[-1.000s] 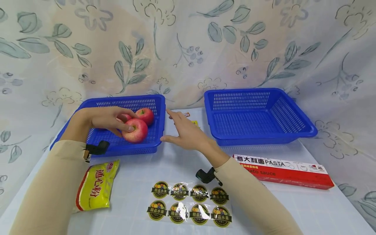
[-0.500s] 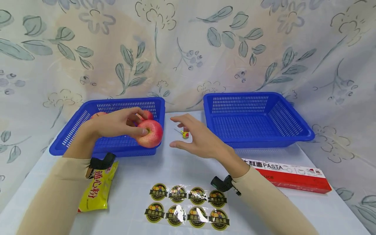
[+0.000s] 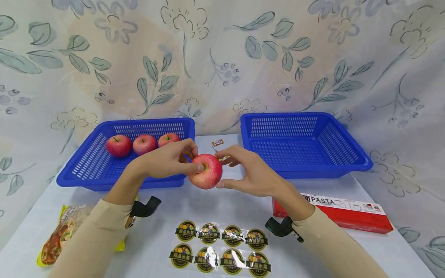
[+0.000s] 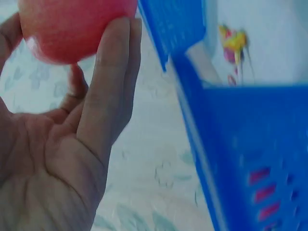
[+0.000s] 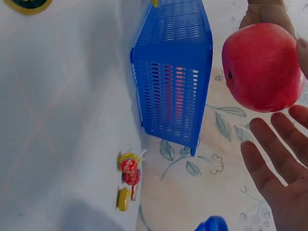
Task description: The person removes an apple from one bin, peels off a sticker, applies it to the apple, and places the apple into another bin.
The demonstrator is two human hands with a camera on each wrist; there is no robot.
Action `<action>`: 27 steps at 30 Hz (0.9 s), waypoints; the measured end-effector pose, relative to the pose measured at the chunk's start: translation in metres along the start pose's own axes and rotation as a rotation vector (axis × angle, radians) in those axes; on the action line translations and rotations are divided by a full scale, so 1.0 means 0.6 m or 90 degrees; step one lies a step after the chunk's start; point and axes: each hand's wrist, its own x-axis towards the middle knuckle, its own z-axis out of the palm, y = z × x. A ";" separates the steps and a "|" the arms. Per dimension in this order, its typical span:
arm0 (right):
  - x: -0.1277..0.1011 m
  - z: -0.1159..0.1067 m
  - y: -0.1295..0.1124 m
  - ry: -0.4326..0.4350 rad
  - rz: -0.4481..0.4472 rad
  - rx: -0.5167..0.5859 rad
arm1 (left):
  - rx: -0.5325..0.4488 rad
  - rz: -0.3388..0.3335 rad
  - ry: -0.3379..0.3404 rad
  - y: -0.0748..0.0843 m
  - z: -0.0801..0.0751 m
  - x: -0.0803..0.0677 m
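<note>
A red apple [image 3: 208, 173] hangs over the table between both hands, raised in front of the left basket. My left hand [image 3: 163, 160] pinches it, thumb by the stem and fingers on its far side; the left wrist view shows straight fingers against the apple [image 4: 72, 29]. My right hand [image 3: 259, 173] is at the apple's right side, thumb tip right at its lower edge and fingers spread. In the right wrist view, that hand's fingers [image 5: 269, 154] are extended, with a gap between them and the apple [image 5: 262, 67].
Three more apples [image 3: 144, 144] sit in the left blue basket [image 3: 83, 170]. Another blue basket [image 3: 306, 168] stands at right. A pasta box [image 3: 361, 218], a sticker sheet [image 3: 222, 237] and a yellow food bag [image 3: 62, 235] lie in front. Small wrapped sweets [image 5: 128, 166] lie between the baskets.
My left hand has lifted the apple out of the left basket and carried it right, over the middle of the table. My right hand has shifted right, and the apple now sits by its fingers.
</note>
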 end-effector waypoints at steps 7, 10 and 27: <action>-0.015 -0.007 0.019 -0.025 0.028 0.043 | -0.039 0.001 -0.010 0.003 0.039 0.013; -0.021 -0.013 0.027 -0.035 0.054 0.071 | -0.076 0.012 -0.006 0.002 0.051 0.011; -0.044 0.001 0.043 -0.081 0.140 0.079 | -0.022 0.074 0.125 -0.015 0.140 0.009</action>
